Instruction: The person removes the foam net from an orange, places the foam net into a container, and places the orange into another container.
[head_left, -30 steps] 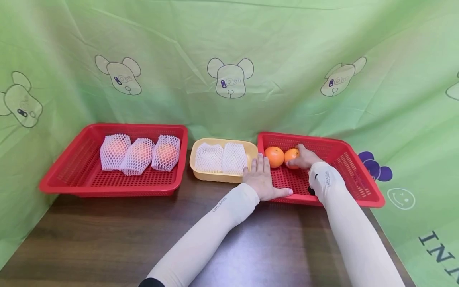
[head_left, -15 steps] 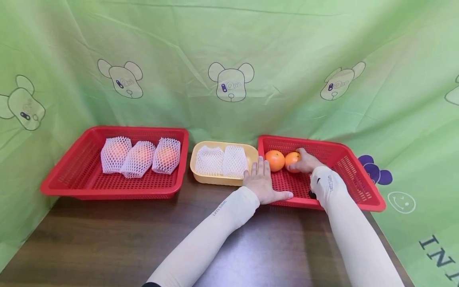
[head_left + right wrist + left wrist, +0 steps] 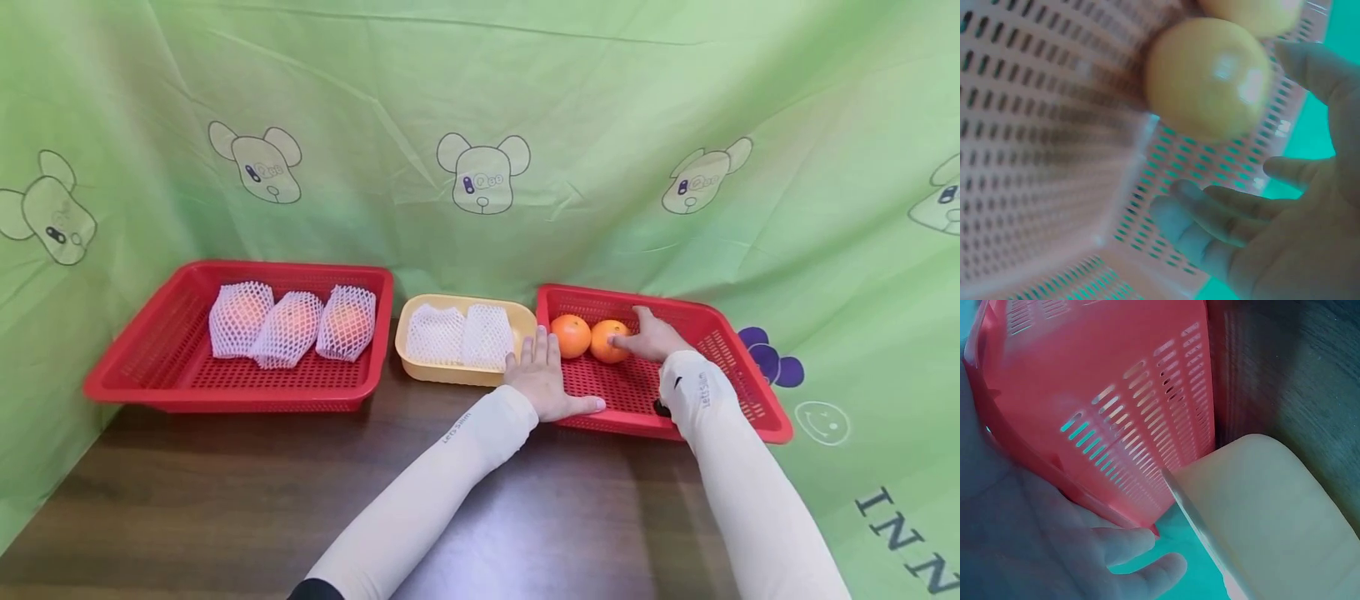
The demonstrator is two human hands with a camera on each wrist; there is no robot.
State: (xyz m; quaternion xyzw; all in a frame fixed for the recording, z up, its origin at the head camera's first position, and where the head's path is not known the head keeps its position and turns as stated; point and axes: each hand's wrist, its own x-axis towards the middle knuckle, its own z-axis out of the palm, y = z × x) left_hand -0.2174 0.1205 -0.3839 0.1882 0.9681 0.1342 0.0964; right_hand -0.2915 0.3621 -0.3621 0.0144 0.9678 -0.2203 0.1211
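Note:
Two oranges sit side by side in the right red basket (image 3: 738, 392): the left orange (image 3: 570, 336) and the right orange (image 3: 610, 342). My right hand (image 3: 656, 337) is just right of the right orange, fingers spread and holding nothing. In the right wrist view a gap shows between that hand (image 3: 1297, 206) and the nearer orange (image 3: 1207, 81). Fingers spread, my left hand (image 3: 543, 385) rests on the left rim of this basket. The left wrist view shows its palm (image 3: 1029, 531) against the rim, beside the outer wall of the red basket (image 3: 1104, 381).
Between the baskets stands a yellow tray (image 3: 450, 374) with two white foam nets (image 3: 489, 337). The left red basket (image 3: 225, 400) holds three fruits in foam nets (image 3: 291, 329). A green cloth (image 3: 480, 83) hangs behind the brown table (image 3: 225, 500).
My right hand has let go of the right orange and drawn back to the right, its fingers spreading. The orange stays in the basket. My left hand keeps its place on the rim.

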